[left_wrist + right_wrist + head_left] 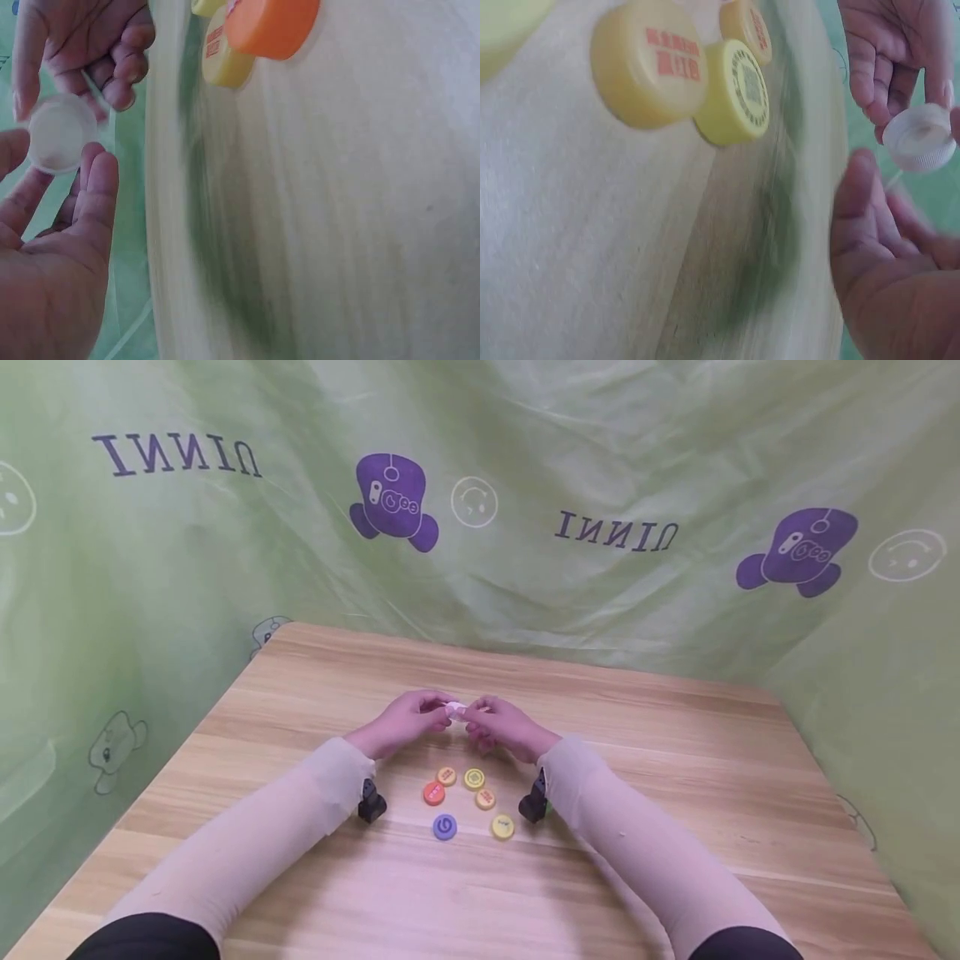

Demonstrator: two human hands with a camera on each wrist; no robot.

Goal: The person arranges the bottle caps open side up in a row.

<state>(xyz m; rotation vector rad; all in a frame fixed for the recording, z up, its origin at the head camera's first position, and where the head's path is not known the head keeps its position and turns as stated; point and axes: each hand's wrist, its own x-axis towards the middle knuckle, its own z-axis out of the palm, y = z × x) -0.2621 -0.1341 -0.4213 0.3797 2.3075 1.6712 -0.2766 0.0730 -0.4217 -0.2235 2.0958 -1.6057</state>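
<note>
A white bottle cap (pixel 455 711), its hollow side showing in the right wrist view, is held up between both hands above the table. My left hand (pixel 401 722) pinches it at one side with thumb and fingers. From the other side my right hand (pixel 513 727) grips its edge, thumb against it. In the left wrist view the white cap (pixel 63 133) sits between the fingertips of the two hands. Nearer the body lie a red bottle cap (pixel 433 792), two pale orange caps (pixel 446 776) with red print, two yellow caps (pixel 474 778) and a blue cap (pixel 445 827).
The wooden table (pixel 337 877) bears the loose caps in a loose cluster between the forearms. A green printed curtain (pixel 525 435) hangs behind and at the sides. Black wrist cameras (pixel 371 802) are strapped under both sleeves, close to the caps.
</note>
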